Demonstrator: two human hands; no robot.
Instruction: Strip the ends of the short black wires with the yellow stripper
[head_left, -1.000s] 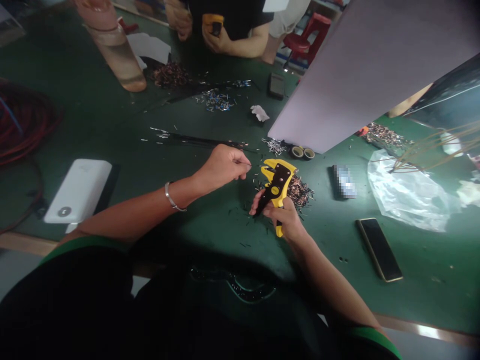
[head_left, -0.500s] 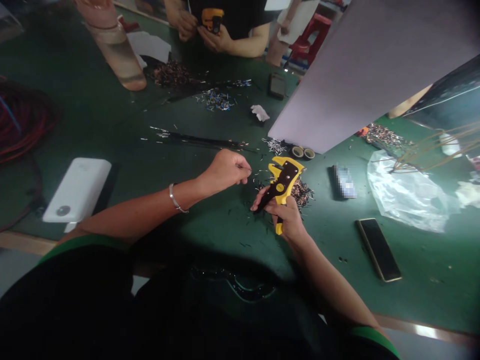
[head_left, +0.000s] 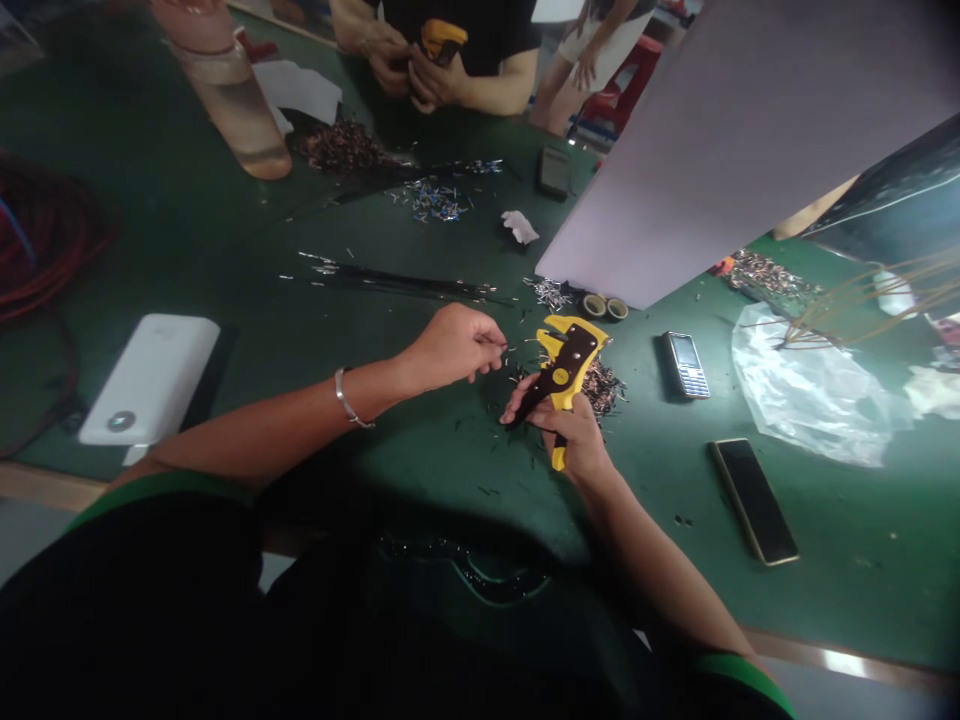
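My right hand (head_left: 574, 430) is wrapped round a yellow and black wire stripper (head_left: 561, 375), its jaws apart and pointing up and left. Just left of the jaws, my left hand (head_left: 461, 345) is closed in a pinch. A tiny light tip shows at its fingertips, too small for me to name. Beneath and beside the tool lies a heap of short wire offcuts (head_left: 602, 388), partly hidden by it. Beyond my left hand a bundle of thin black wires (head_left: 405, 282) is laid across the green table (head_left: 420, 450).
A white power bank (head_left: 150, 380) lies at left, and a bottle (head_left: 240, 110) stands behind it. A keypad phone (head_left: 685, 365), a smartphone (head_left: 754, 500) and a clear plastic bag (head_left: 817, 390) are at right. A grey panel (head_left: 697, 150) rises behind them. Opposite, a person's hands (head_left: 420, 70) hold a similar tool.
My left hand has shifted slightly right and down, its pinch still closed. My right hand with the wire stripper has hardly moved. Across the table, the other person's hands have come together round their tool.
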